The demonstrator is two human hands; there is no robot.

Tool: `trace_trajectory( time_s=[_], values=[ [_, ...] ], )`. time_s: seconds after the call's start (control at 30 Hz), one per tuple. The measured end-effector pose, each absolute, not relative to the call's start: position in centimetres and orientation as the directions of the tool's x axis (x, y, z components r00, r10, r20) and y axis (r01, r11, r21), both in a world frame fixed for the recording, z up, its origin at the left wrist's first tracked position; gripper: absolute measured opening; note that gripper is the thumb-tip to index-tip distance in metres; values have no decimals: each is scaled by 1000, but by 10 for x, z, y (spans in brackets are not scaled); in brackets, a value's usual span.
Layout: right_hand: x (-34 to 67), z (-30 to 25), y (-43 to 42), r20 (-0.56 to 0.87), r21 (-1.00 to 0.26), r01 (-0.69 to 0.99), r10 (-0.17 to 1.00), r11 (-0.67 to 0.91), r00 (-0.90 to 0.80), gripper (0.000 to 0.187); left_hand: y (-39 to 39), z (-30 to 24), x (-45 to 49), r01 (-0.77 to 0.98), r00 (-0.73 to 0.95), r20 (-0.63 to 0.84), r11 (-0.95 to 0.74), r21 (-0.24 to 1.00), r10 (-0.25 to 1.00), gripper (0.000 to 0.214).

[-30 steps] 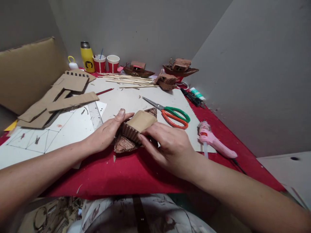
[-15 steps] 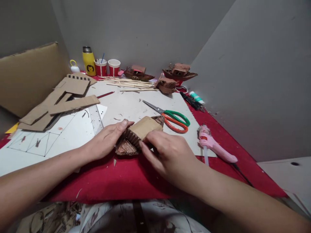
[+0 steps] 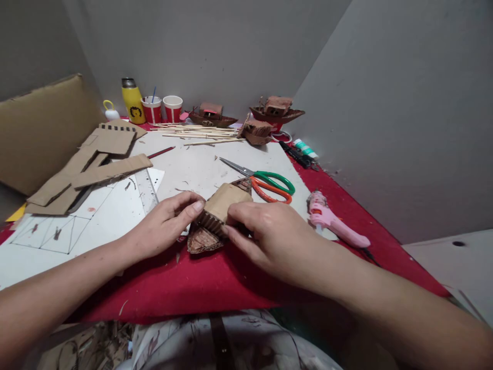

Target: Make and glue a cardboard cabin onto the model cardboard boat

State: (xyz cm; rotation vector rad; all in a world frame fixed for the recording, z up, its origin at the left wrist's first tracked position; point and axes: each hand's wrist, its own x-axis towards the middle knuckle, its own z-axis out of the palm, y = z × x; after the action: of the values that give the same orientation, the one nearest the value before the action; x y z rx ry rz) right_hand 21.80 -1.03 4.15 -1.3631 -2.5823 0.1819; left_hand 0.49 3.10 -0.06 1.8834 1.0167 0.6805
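Observation:
Between my hands, at the table's near edge, is a small cardboard model boat [image 3: 205,240] with a curved cardboard roof [image 3: 227,199] showing its corrugated edge. My left hand [image 3: 175,218] grips the left side of this roof, thumb on top near the corner. On the other side my right hand [image 3: 265,231] pinches the roof's near right edge between thumb and fingers. Part of the hull is hidden behind my right fingers. Just beyond the boat lie scissors [image 3: 274,184] with green and orange handles.
A pink glue gun [image 3: 339,226] lies at the right. Cut cardboard pieces [image 3: 111,172] and a ruler [image 3: 146,190] are at the left. Thin wooden sticks [image 3: 200,131], finished model boats [image 3: 278,108], paper cups [image 3: 172,109] and a yellow bottle [image 3: 133,103] stand toward the back.
My left hand has shifted its hold, fingers now higher against the roof's left corner. The boat has turned slightly, and the whole view has moved a little to the right.

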Motion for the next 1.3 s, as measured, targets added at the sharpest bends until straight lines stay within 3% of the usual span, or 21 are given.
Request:
trace_trajectory(
  time_s=[0.63,0.8,1.03,1.2,1.3],
  values=[
    [208,74,10,-137,-40,814,804,579,-579,15,76,5,36,270,742,30,-341,900,670,69],
    [202,85,16,-248,59,827,811,559,-530,16,88,6,43,263,786,46,-399,878,617,61],
    [217,60,16,-43,-163,814,820,557,-570,12,79,-8,49,229,712,252,-557,798,655,47],
    [234,48,7,66,-308,796,846,521,-528,16,78,-9,49,238,690,266,-559,794,673,45],
    [245,46,-1,203,-373,775,860,510,-468,14,77,-8,48,238,685,253,-539,808,683,45]
  ],
)
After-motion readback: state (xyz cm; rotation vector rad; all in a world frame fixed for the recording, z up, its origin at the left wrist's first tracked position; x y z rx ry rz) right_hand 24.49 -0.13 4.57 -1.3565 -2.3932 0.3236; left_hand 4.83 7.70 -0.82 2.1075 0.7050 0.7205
